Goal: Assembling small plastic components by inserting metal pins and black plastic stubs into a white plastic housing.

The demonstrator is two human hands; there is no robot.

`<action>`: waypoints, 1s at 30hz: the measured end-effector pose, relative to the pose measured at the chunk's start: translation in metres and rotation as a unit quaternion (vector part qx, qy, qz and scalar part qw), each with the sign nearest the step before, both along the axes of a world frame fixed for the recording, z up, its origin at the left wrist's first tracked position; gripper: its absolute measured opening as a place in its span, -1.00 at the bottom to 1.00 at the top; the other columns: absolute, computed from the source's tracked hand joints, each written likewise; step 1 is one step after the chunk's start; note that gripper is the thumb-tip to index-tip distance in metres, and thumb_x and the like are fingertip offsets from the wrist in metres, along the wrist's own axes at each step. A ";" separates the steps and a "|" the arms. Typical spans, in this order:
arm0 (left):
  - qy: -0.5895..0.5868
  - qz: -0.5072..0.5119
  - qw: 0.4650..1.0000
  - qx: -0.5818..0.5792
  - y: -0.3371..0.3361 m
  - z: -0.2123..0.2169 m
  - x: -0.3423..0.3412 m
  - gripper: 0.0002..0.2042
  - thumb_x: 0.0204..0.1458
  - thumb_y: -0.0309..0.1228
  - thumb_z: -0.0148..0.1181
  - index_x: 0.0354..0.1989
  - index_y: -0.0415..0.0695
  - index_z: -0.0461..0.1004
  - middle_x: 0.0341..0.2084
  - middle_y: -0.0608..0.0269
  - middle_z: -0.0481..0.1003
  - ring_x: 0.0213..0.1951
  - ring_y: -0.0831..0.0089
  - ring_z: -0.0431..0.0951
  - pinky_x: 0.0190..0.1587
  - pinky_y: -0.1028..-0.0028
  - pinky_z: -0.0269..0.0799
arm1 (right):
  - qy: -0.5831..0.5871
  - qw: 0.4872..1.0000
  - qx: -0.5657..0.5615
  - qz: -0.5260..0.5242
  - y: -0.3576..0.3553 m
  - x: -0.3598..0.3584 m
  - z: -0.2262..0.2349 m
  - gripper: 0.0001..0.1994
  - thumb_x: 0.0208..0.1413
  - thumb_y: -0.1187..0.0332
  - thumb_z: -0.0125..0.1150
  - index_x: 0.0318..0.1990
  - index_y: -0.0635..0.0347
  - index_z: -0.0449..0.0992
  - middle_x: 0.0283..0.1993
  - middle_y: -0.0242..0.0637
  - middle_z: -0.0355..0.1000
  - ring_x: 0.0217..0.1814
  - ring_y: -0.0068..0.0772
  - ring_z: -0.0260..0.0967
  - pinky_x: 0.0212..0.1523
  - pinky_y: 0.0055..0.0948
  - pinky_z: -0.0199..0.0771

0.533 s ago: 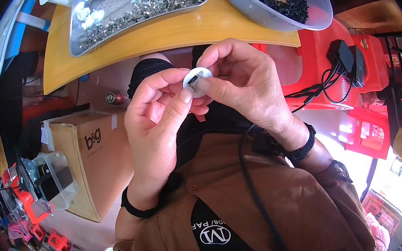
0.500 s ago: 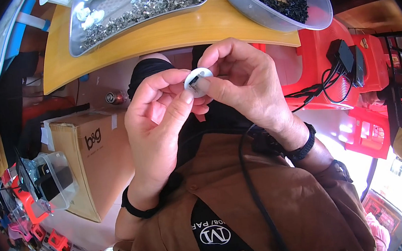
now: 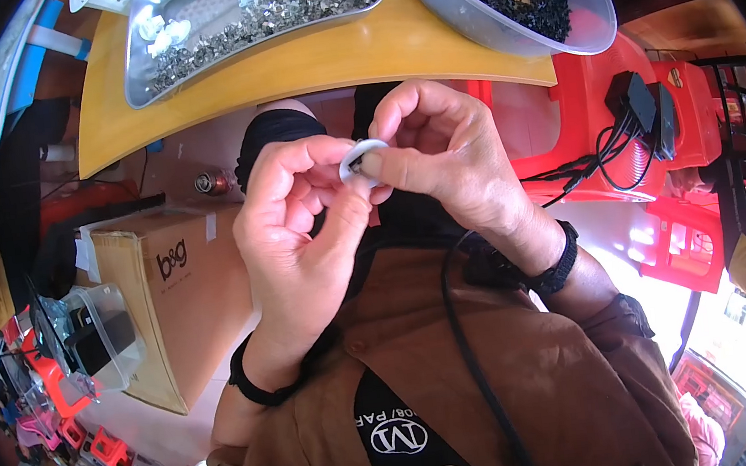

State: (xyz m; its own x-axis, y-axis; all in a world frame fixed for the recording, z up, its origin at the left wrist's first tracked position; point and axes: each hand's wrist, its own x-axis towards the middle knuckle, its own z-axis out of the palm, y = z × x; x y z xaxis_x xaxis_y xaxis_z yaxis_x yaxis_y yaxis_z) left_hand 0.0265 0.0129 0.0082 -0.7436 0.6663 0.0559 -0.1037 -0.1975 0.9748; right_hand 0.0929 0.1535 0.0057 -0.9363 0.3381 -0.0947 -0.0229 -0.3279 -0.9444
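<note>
Over my lap, just off the table's near edge, I hold a small white round plastic piece between both hands. My left hand pinches its left side with thumb and fingertips. From the other side my right hand grips it, the thumb pressed onto its face. A small dark part shows inside the white rim, partly hidden by that thumb. On the table, a metal tray holds many small metal pieces and a few white plastic pieces. Beside it stands a clear plastic bowl of small black pieces.
The yellow table curves across ahead of me. A cardboard box stands at left, with a drink can behind it and a clear bin beside it. Red stools and black cabled adapters are at right. A cable crosses my front.
The white round piece has tilted so its face is seen more edge-on, and has shifted slightly left and down. Both hands have moved slightly with it, keeping their pinch.
</note>
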 end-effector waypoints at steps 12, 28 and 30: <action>-0.145 0.024 0.989 0.025 -0.012 -0.003 -0.012 -0.68 0.03 -0.58 0.15 -0.02 -0.24 0.32 -0.37 0.24 0.45 -0.40 0.56 0.44 -0.40 0.58 0.39 | 0.070 0.905 0.419 -0.019 0.002 0.006 0.006 -0.60 -0.21 0.47 0.40 -0.11 0.14 0.50 -0.36 -0.30 0.39 -0.48 -0.46 0.37 -0.44 -0.53 0.43; -0.211 -0.066 0.973 0.062 -0.008 0.003 -0.009 -0.69 0.21 -0.30 -0.03 0.00 -0.27 0.36 -0.18 0.14 0.48 -0.23 0.44 0.51 -0.22 0.44 0.47 | 0.136 0.885 0.445 -0.032 0.015 0.004 0.007 -0.55 -0.30 0.19 0.47 -0.20 0.17 0.56 -0.12 -0.25 0.46 -0.08 -0.26 0.42 -0.10 -0.37 0.46; -0.195 -0.084 0.975 0.062 -0.010 0.000 -0.010 -0.70 0.20 -0.32 -0.02 -0.01 -0.28 0.36 -0.19 0.14 0.49 -0.23 0.44 0.51 -0.22 0.44 0.47 | 0.131 0.884 0.449 -0.028 0.016 0.005 0.007 -0.55 -0.29 0.20 0.47 -0.19 0.17 0.55 -0.12 -0.24 0.45 -0.07 -0.25 0.42 -0.09 -0.36 0.46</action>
State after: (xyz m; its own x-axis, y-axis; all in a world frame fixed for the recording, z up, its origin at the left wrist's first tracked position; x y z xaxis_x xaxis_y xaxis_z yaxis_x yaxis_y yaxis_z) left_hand 0.0165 0.0026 0.0078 -0.6048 0.7871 -0.1211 -0.5023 -0.2590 0.8250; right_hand 0.0976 0.1694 0.0132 -0.8655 0.2139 0.4529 -0.2719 0.5588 -0.7834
